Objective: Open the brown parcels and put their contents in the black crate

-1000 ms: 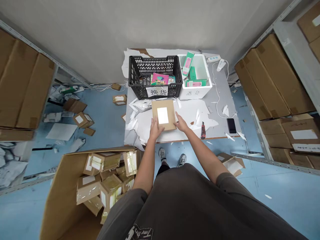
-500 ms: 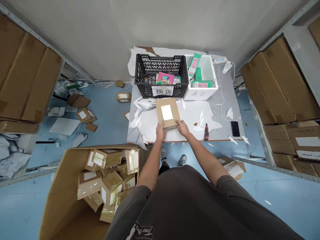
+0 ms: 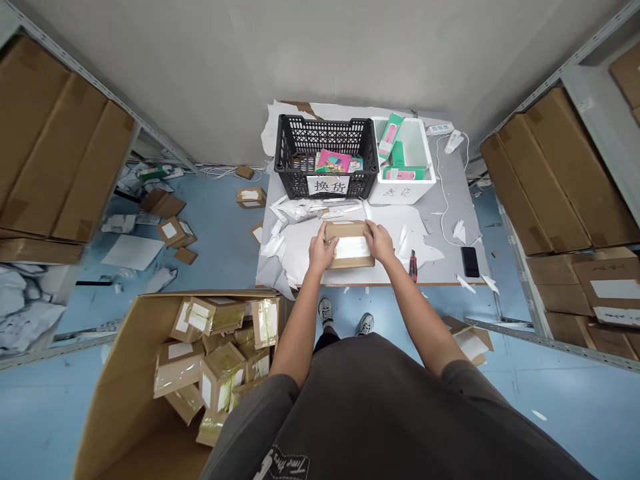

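Note:
A brown cardboard box [image 3: 350,260] with a white label is held over the front part of the table, between my two hands. My left hand [image 3: 321,250] grips its left end, thumb on the labelled face. Around the right end closes my right hand [image 3: 380,241]. Just right of that hand lies a red and black box cutter [image 3: 413,267]. White paper scraps [image 3: 305,210] are strewn on the table behind the box. Farther back stand a black plastic crate [image 3: 326,185] with colourful packets inside and a white bin [image 3: 400,193] with green and pink boxes.
A large open carton [image 3: 115,393] full of taped parcels stands at my lower left. A phone [image 3: 470,261] and a white cable [image 3: 443,193] lie on the table's right side. Shelves of cardboard boxes [image 3: 565,173] flank both sides. Small boxes [image 3: 251,196] sit on the floor.
The box has been tilted so that a narrower labelled side faces up. Both hands have moved forward from its near corners to its two ends.

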The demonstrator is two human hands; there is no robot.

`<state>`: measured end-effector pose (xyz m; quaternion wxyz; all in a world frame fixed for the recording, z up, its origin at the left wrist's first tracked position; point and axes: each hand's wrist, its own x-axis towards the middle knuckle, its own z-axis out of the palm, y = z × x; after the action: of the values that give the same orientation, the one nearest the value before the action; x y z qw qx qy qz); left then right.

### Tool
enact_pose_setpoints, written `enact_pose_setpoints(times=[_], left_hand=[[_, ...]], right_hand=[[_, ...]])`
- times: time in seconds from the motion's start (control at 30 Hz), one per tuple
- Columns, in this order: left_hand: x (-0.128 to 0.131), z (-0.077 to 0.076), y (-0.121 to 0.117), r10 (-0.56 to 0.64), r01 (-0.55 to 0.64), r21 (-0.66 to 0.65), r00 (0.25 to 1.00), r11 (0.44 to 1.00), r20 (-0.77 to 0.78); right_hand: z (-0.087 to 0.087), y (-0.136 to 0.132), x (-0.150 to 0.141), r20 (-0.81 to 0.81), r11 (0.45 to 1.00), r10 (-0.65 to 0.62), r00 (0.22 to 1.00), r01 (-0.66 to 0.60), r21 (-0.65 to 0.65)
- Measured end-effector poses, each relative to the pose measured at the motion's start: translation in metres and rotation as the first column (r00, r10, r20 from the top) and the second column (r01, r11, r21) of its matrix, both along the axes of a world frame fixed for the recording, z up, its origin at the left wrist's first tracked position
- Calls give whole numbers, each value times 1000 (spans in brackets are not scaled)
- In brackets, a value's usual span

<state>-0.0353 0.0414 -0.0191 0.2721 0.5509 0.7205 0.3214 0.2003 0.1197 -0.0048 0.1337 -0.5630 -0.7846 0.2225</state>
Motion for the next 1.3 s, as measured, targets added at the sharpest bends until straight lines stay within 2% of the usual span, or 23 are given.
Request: enact_pose_setpoints(times=[0.1,0.17,0.23,0.33,0.43,0.6,0.7,0.8,0.93,1.03,1.13,1.23,1.3], left_hand=[[-8,-4,12,-111,112,3,994,994,-3],[-12,-9,11,-151,151,-22,988,988,0],[-13,-14,6,-133,134,-33,991,990,13],[-7,-20,0,-47,47,-8,999,999,19],[-1,-24,5,6,-6,-1,999,1000,32],[-16,-27,27,-162,165,-39,984,986,77],[-25,-26,34,-193,198,-63,978,978,75],[-26,-25,30,-180,184,-47,981,982,74],[-17,-26,9,-149,146,39,986,988,76],[-12,-22,-6,-134,129,60,989,990,69],[-13,-11,-12,-119,116,57,992,992,46],[-18,2,-6,-70,68,35,996,997,57],[-21,3,5,-15,14,12,996,1000,89]], right_hand=[[0,13,-6,-29,998,30,999,-32,-58],[-4,10,-7,-32,994,63,998,-65,-83],[-9,-2,-5,-29,993,79,996,-81,-83],[-16,-22,2,-34,995,77,996,-79,-60],[-24,-30,6,-25,993,83,996,-85,-83],[-30,-11,1,-55,974,52,997,-63,-216],[-30,0,-3,-76,968,29,997,-47,-245],[-31,-1,-3,-66,971,27,997,-42,-236],[-32,-16,-3,-95,986,-4,995,-13,-167],[-29,-26,-3,-124,993,-17,992,2,-118],[-17,-26,0,-115,997,11,993,-19,-72],[1,-12,0,-94,999,20,995,-24,-37],[8,2,-5,-74,999,4,997,-8,-48]])
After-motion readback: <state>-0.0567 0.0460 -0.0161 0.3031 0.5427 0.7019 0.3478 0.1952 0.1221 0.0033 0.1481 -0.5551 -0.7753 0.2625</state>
